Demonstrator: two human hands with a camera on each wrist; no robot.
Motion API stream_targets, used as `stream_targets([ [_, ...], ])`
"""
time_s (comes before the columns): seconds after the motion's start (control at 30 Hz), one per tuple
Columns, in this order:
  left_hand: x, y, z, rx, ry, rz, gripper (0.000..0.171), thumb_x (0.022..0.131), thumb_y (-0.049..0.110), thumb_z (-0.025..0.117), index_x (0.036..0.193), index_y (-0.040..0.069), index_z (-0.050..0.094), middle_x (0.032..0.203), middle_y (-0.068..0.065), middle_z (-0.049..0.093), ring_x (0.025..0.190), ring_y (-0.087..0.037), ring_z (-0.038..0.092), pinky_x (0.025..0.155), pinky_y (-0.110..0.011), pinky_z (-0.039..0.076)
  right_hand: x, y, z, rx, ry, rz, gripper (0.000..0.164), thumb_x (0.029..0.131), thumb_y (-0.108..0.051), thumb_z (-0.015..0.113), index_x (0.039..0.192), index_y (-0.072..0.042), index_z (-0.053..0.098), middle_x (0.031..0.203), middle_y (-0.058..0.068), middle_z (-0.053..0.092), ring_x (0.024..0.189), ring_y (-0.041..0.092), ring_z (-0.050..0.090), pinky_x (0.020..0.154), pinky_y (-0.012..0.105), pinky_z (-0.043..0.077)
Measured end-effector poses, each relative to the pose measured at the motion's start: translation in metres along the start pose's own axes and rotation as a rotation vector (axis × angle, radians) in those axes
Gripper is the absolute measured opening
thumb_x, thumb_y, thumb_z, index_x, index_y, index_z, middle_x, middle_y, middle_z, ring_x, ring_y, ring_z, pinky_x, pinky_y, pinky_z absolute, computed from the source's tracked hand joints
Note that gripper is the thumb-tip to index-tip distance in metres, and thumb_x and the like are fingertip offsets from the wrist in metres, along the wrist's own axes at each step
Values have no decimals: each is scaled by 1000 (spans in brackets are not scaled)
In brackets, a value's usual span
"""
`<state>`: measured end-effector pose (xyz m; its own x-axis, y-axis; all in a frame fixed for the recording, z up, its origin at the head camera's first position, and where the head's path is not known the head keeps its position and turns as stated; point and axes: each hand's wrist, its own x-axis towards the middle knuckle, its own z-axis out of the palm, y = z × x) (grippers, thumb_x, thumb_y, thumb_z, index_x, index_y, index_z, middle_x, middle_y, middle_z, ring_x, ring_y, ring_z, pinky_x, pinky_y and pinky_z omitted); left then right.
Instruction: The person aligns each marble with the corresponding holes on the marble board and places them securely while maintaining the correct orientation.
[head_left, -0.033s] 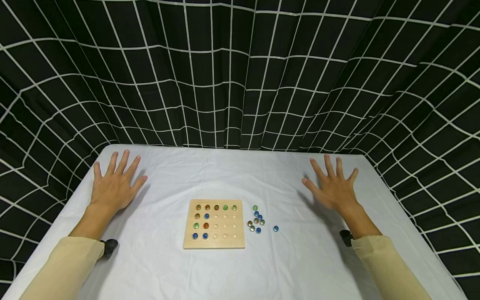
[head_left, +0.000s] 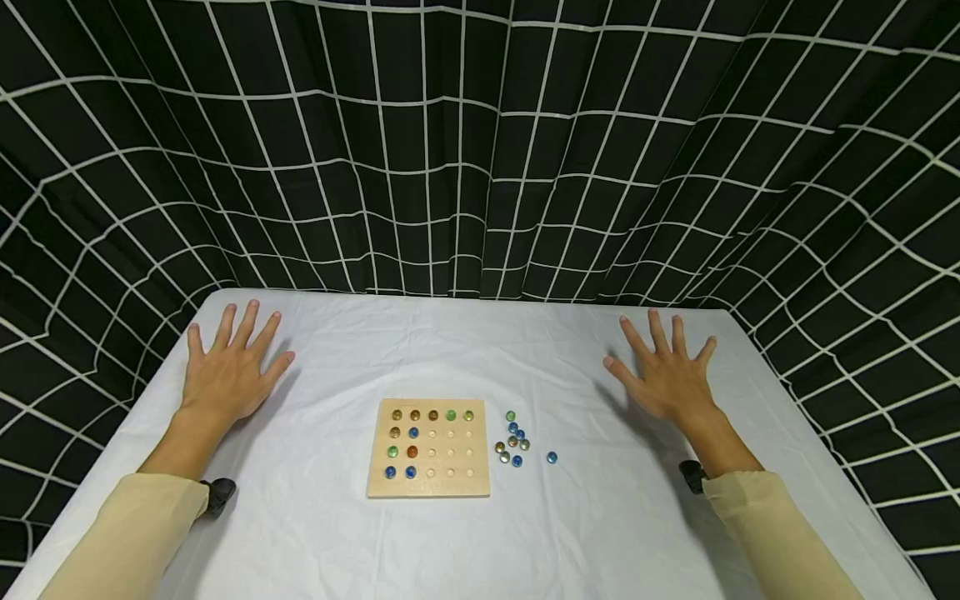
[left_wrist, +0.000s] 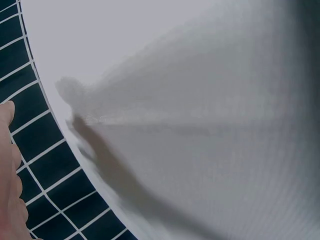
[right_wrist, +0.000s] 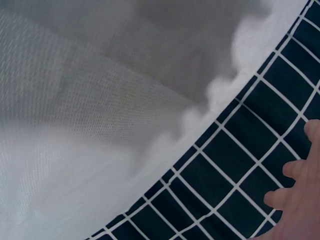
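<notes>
Fingers spread, my left hand (head_left: 227, 375) is held over the left part of the white table and holds nothing. On the right side my right hand (head_left: 666, 379) is likewise spread and holds nothing. Between them lies a wooden board (head_left: 427, 489) with rows of round hollows. Glass marbles fill its top row and its two left columns, among them a green marble (head_left: 451, 415) and a blue marble (head_left: 413, 432); the other hollows are bare. Several loose marbles (head_left: 513, 442) cluster right of the board, and one blue marble (head_left: 552, 457) sits apart from them, nearer my right hand.
A white cloth (head_left: 570, 525) with wrinkles covers the table. Black curtains with a white grid (head_left: 450, 167) stand behind it and along both sides. Each wrist carries a dark strapped device, seen by the left cuff (head_left: 217, 497) and the right cuff (head_left: 693, 476).
</notes>
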<state>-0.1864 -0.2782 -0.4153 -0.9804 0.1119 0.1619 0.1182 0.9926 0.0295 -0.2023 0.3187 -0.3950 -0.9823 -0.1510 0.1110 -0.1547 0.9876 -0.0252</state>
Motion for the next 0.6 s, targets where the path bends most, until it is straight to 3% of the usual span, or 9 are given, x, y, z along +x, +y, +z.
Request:
stream_targets([
  [0.6, -1, 4, 1, -4, 16, 12, 72, 103, 55, 37, 159, 12, 22, 166, -17, 2, 151, -37, -10, 112, -70, -10, -3, -1, 1, -26, 14, -21, 80, 97, -70, 32, 161, -25, 16, 165, 20, 3, 148, 51, -2, 100, 82, -12],
])
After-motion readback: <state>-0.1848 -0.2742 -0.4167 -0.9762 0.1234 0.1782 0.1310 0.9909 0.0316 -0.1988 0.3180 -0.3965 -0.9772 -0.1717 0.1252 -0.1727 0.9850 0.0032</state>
